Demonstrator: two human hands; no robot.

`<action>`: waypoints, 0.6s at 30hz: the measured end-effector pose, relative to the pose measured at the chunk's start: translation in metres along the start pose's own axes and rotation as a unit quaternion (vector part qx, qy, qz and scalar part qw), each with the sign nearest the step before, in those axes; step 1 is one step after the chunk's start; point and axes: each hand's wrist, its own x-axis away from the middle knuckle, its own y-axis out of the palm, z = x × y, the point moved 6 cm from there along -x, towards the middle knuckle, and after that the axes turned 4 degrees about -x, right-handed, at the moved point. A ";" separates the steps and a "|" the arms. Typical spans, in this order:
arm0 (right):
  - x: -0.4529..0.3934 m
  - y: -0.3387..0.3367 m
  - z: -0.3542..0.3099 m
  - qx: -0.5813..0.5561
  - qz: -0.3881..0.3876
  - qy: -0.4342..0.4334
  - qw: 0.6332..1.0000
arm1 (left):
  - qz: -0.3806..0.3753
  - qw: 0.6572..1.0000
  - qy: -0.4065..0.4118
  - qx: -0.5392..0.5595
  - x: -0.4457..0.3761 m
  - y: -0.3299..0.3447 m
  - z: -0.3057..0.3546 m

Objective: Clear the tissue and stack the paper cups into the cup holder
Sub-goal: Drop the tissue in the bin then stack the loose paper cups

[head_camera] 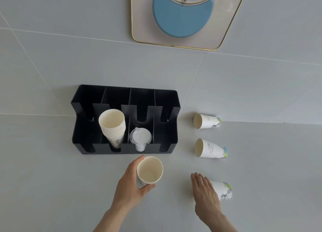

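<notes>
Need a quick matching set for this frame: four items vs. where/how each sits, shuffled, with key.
Items:
1. cup stack
2. white lids
3. upright cup
4. nearest tipped cup

States:
A. on its side under the open right hand
B. second slot from the left of the black holder
C. gripped by the left hand, off the holder
D. third slot from the left

Pairs: 1-B, 2-D, 3-C, 4-A

Bare forearms (111, 217), no sleeves, two grips.
</notes>
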 end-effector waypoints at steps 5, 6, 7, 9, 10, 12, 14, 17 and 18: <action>-0.004 -0.003 -0.001 0.005 0.021 -0.033 0.999 | 0.006 1.000 -0.002 -0.005 0.001 0.000 0.003; -0.004 -0.001 -0.001 0.016 0.009 -0.044 0.999 | 0.009 1.000 -0.003 -0.005 0.001 0.000 0.003; -0.004 0.002 -0.002 0.031 -0.007 -0.055 0.998 | 0.011 1.000 -0.004 -0.005 0.002 0.000 0.004; -0.005 0.008 -0.003 0.063 -0.032 -0.078 0.994 | 0.012 1.000 -0.006 -0.004 0.003 0.001 0.005; -0.005 0.008 -0.003 0.072 -0.034 -0.087 0.993 | 0.012 1.000 -0.008 -0.002 0.003 0.001 0.005; -0.006 0.000 -0.003 0.049 -0.024 -0.090 0.995 | 0.010 1.000 -0.010 0.002 0.003 0.000 0.005; -0.007 -0.024 -0.005 -0.044 0.010 -0.068 0.997 | 0.010 1.000 -0.010 0.002 0.003 0.000 0.006; -0.007 -0.083 -0.014 -0.213 0.137 -0.052 0.966 | 0.012 1.000 -0.011 0.006 0.003 0.001 0.005; -0.005 -0.107 -0.017 -0.276 0.188 -0.051 0.941 | 0.012 1.000 -0.012 0.009 0.004 0.001 0.005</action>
